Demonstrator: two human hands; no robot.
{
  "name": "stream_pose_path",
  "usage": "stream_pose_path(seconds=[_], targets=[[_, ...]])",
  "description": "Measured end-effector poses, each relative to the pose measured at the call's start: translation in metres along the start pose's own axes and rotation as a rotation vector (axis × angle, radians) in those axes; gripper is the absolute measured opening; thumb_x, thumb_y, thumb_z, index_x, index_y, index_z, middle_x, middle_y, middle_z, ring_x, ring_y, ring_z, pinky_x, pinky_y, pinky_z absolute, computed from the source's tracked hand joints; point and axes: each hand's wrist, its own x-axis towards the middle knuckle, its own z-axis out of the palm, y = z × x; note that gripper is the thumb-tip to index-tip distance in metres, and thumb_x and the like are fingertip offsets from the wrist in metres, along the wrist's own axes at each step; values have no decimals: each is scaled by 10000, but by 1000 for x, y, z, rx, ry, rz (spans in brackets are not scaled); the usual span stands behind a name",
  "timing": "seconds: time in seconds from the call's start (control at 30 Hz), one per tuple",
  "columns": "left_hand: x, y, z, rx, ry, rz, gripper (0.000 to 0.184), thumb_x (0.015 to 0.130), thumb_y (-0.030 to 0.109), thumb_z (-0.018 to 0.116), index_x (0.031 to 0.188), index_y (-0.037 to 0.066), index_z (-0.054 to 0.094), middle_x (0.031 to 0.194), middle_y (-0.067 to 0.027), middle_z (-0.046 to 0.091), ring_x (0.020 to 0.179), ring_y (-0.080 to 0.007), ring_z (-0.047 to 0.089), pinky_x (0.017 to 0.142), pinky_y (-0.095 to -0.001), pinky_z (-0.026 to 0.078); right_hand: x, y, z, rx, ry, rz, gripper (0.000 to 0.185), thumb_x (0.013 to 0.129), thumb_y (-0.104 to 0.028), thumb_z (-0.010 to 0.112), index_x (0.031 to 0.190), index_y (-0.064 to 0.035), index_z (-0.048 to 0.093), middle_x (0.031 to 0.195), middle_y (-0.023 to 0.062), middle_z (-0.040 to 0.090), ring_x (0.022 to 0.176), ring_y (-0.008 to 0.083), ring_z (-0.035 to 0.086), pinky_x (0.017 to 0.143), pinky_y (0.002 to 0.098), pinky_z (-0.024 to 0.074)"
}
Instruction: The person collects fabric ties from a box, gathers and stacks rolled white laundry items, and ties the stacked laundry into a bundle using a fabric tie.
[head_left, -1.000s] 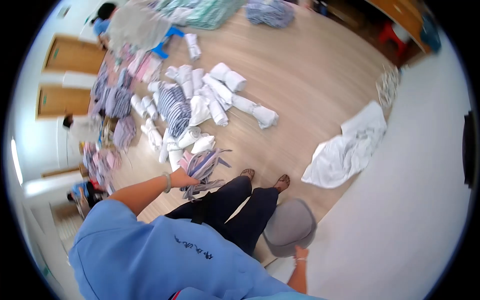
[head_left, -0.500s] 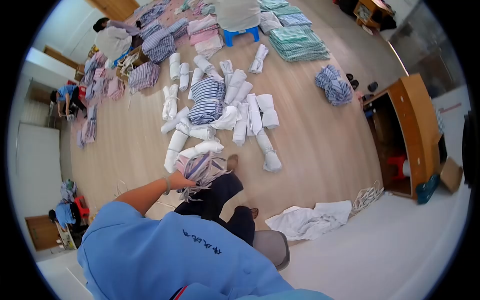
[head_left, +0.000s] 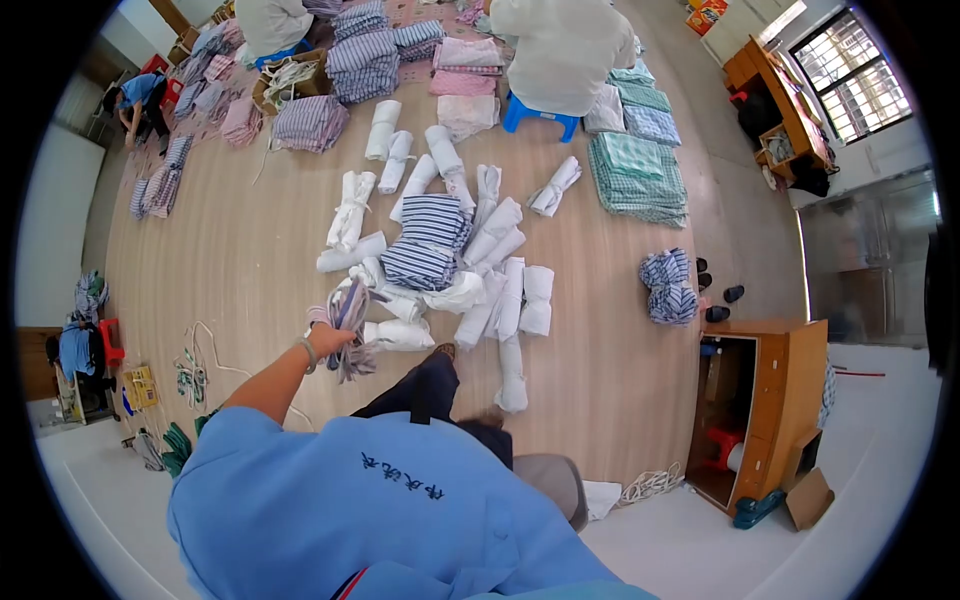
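Note:
My left hand is closed round a bunch of striped cloth strips, whose loose ends hang out on both sides. Just beyond it lie several white cloth rolls on the wooden floor. Among those rolls rests a folded stack of blue-and-white striped cloth. My right hand is out of the picture. A grey stool shows partly beside my legs.
Two people in white sit on blue stools beyond the rolls. Green checked cloth is stacked at the right, near a striped bundle. An orange-brown cabinet stands at the right; ropes lie near it.
The view has swung round to the right. My left hand has moved left with the strips still in it. My right hand, earlier at the grey stool, has left the view.

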Motion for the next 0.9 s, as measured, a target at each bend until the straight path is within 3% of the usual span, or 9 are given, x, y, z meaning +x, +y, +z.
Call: stream_pose_path(seconds=[0.1, 0.3, 0.4, 0.5, 0.53, 0.63, 0.7, 0.8, 0.9], targets=[[8, 14, -11, -79, 152, 49, 488, 645, 319, 688, 887, -97, 610, 823, -135, 623, 716, -175, 581, 659, -275, 462, 1, -45, 0, -24, -27, -45, 184, 638, -146, 625, 652, 21, 548, 550, 126, 516, 423, 211, 462, 375, 357, 368], [8, 72, 2, -277, 40, -36, 378, 669, 295, 676, 828, -47, 641, 819, -93, 627, 737, -160, 579, 659, -271, 450, 27, -115, 17, -69, -99, -18, 175, 635, -156, 624, 625, 7, 559, 537, 119, 511, 416, 201, 450, 383, 350, 367], [17, 117, 25, -396, 15, 6, 278, 714, 233, 658, 832, -19, 644, 805, -65, 624, 737, -146, 576, 692, -253, 438, 34, -156, 37, -158, -142, 93, 177, 694, -164, 622, 708, -4, 548, 551, 111, 495, 373, 201, 446, 318, 319, 325], [39, 174, 53, -428, 29, 20, 211, 749, 157, 616, 867, -18, 621, 777, -58, 622, 718, -143, 582, 678, -263, 447, 92, -164, 68, -50, -260, 159, 241, 690, -169, 647, 816, 23, 574, 620, 136, 558, 374, 217, 468, 321, 321, 374], [53, 195, 63, -405, 21, 20, 211, 749, 157, 616, 867, -18, 621, 777, -58, 622, 718, -143, 582, 678, -263, 447, 99, -175, 75, -165, -296, 200, 222, 706, -195, 645, 813, -11, 584, 689, 107, 577, 488, 210, 519, 419, 319, 462], [81, 252, 91, -270, -73, 55, 162, 742, 134, 602, 846, 15, 568, 708, -54, 595, 655, -137, 568, 625, -249, 455, 121, -178, 107, 11, -253, 279, 299, 702, -178, 660, 894, 36, 579, 753, 141, 586, 548, 235, 547, 418, 331, 462], [95, 299, 111, -190, -128, 78, 178, 742, 138, 603, 863, 14, 564, 714, -53, 596, 657, -139, 567, 627, -249, 454, 135, -188, 116, -79, -367, 324, 260, 725, -196, 639, 910, -20, 593, 909, 106, 608, 679, 233, 588, 558, 319, 507], [103, 336, 133, -147, -175, 128, 218, 740, 87, 611, 932, -2, 560, 790, -62, 605, 686, -151, 581, 635, -271, 456, 151, -187, 116, -72, -454, 372, 381, 814, -246, 569, 1108, -24, 469, 967, 113, 571, 726, 257, 603, 598, 382, 538], [100, 350, 154, 27, -183, 89, 372, 716, 131, 649, 1031, -22, 523, 818, -80, 608, 727, -144, 587, 668, -279, 463, 189, -172, 123, -109, -475, 537, 333, 868, -296, 470, 1133, -98, 432, 926, 122, 569, 759, 256, 605, 607, 404, 541]])
